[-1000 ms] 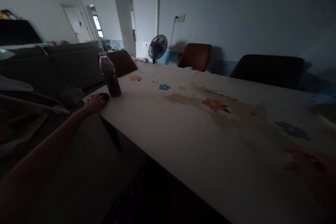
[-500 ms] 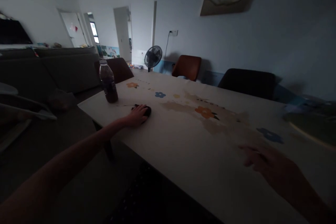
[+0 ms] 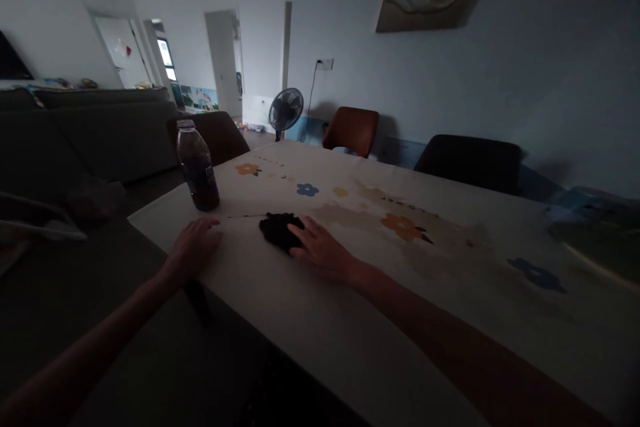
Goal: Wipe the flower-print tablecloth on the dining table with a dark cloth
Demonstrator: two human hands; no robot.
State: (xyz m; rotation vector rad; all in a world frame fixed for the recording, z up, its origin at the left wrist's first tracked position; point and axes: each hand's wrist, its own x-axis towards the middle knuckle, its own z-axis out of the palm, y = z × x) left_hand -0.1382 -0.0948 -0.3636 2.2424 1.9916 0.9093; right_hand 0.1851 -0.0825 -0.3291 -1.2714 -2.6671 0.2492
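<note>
A crumpled black bundle [image 3: 280, 231], soft like cloth, lies on the pale tablecloth [image 3: 280, 300]. My right hand [image 3: 325, 250] rests at its right side, the spread fingers touching its edge. Farther left, my left hand [image 3: 194, 248] lies near the table's edge, fingers stretched and apart from the bundle. Between them, a thin dark line [image 3: 243, 216] runs across the cloth toward the bundle; whether it is a cord or print I cannot tell. Beyond my left hand stands an upright clear bottle [image 3: 199, 170] with dark liquid in it.
Printed flowers, among them an orange flower [image 3: 401, 227], mark the tablecloth. A round, dark green item [image 3: 600, 247] sits at the table's right. Around the far side are a brown chair [image 3: 353, 130], a black chair [image 3: 470, 160] and a fan [image 3: 286, 109]. A grey sofa [image 3: 100, 130] stands behind, left.
My left hand has come off the black bundle and moved left toward the edge. My right hand has crossed leftward from the table's right side to the bundle, which now looks more spread.
</note>
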